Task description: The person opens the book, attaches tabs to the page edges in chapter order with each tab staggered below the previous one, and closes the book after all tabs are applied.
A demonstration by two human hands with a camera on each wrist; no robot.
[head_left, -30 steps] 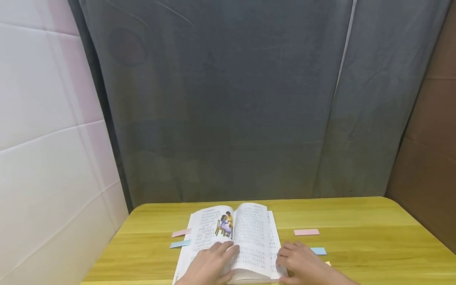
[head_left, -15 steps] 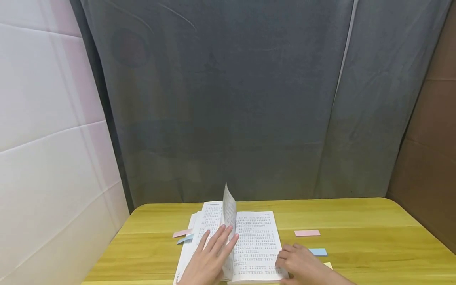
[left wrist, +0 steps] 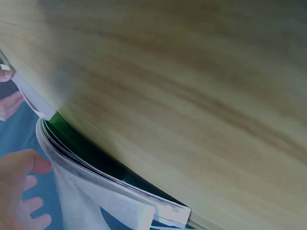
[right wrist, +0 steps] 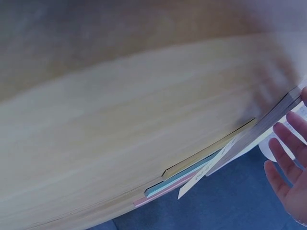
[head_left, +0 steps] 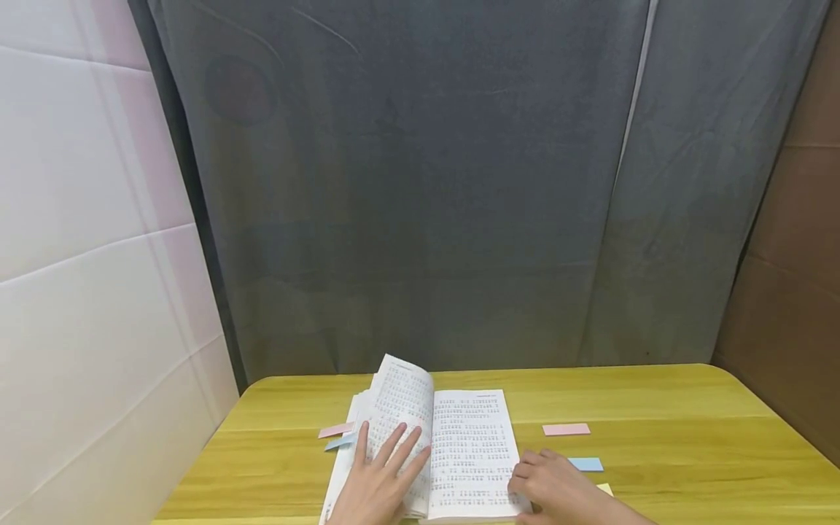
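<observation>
An open book [head_left: 453, 445] lies at the near middle of the yellow table [head_left: 656, 452]. The left hand [head_left: 383, 481] presses spread, straight fingers flat on the bowed left page [head_left: 400, 394]. The right hand [head_left: 551, 485] rests curled fingertips on the book's near right edge, gripping nothing visible.

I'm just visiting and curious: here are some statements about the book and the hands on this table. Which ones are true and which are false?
1. The book lies open on the table. True.
2. The left hand presses spread fingers on the left-hand page. True.
3. The right hand is lifted high above the book. False: it rests at the book's right edge, low on the table.
4. A pink slip lies on the table right of the book. True.
5. The blue slip right of the book sits on top of the pink one. False: they lie apart, the blue nearer the person.
</observation>
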